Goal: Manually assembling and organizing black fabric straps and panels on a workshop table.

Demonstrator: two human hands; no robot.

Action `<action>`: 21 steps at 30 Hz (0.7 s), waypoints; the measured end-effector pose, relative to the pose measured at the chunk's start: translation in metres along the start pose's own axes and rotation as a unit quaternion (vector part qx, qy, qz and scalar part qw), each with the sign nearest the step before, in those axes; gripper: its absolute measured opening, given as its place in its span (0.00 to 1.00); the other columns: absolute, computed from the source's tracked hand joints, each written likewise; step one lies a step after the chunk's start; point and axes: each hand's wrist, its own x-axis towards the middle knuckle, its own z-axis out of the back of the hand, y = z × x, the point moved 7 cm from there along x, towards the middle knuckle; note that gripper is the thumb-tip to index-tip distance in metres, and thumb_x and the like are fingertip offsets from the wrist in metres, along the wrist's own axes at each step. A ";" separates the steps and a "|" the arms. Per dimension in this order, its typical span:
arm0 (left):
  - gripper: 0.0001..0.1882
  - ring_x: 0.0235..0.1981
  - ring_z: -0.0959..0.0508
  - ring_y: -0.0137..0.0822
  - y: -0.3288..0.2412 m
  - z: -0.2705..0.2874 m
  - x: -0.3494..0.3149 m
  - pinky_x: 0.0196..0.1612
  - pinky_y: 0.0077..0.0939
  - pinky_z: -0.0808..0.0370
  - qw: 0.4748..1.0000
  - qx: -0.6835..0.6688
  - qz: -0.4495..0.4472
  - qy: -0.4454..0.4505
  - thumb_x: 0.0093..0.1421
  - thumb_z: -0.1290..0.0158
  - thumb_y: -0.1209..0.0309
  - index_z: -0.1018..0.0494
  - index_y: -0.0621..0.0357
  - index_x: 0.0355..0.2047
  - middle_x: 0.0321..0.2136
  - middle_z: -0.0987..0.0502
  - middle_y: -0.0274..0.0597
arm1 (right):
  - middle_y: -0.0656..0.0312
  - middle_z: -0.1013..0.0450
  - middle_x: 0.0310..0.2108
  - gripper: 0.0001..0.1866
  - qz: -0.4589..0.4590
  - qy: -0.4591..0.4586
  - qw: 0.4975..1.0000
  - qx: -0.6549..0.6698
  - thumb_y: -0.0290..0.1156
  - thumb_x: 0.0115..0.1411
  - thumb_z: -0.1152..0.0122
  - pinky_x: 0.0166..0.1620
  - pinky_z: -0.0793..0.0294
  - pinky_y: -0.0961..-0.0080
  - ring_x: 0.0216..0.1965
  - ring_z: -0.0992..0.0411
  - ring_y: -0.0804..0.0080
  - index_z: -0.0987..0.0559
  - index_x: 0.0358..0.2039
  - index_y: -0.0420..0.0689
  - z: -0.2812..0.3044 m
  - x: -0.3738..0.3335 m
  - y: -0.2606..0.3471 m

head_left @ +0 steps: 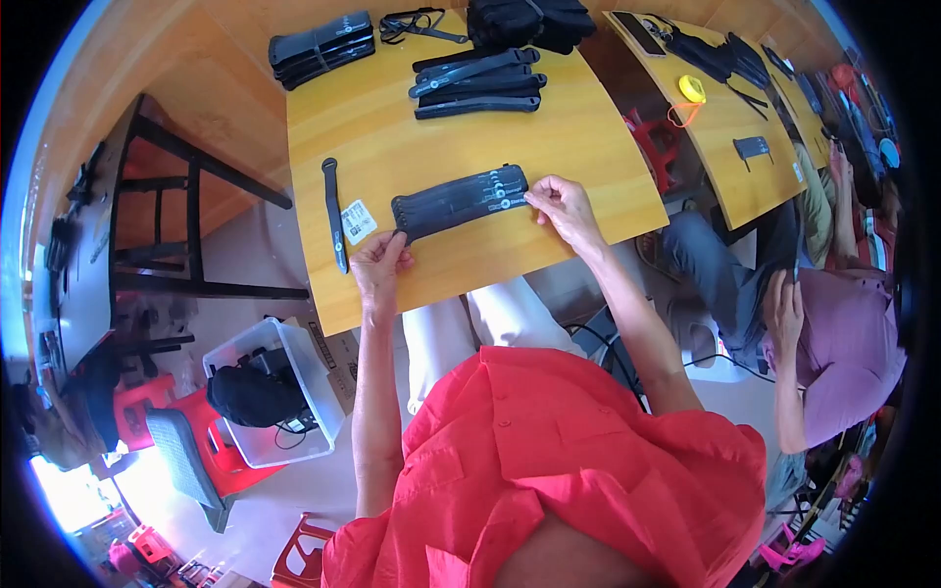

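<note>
On the yellow wooden table in front of me lies a row of black straps (456, 201), overlapping side by side, with white print toward their right ends. My left hand (380, 267) pinches the left end of the nearest strap between thumb and fingers. At the opposite end, my right hand (567, 211) is closed on the same strap's tip. A single black strap (335, 211) with a slotted end lies apart on the left. Next to it is a white printed label (359, 222).
Farther back are a loose stack of straps (480, 86), a tied bundle (321, 49) and a dark pile (529, 22). A clear plastic bin (323, 416) stands on the floor at left. To the right, a person (833, 353) sits by another table (725, 147) holding a yellow tape roll (692, 89).
</note>
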 end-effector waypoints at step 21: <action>0.04 0.16 0.31 0.19 -0.002 -0.003 0.002 0.18 0.11 0.31 0.989 0.071 -0.052 -0.119 0.55 0.46 0.76 0.27 0.64 0.29 0.18 0.27 0.33 | 0.69 0.33 0.18 0.06 -0.059 -0.055 0.997 0.007 0.29 0.55 0.42 0.15 0.39 0.90 0.16 0.35 0.87 0.27 0.27 0.41 0.001 0.004 -0.016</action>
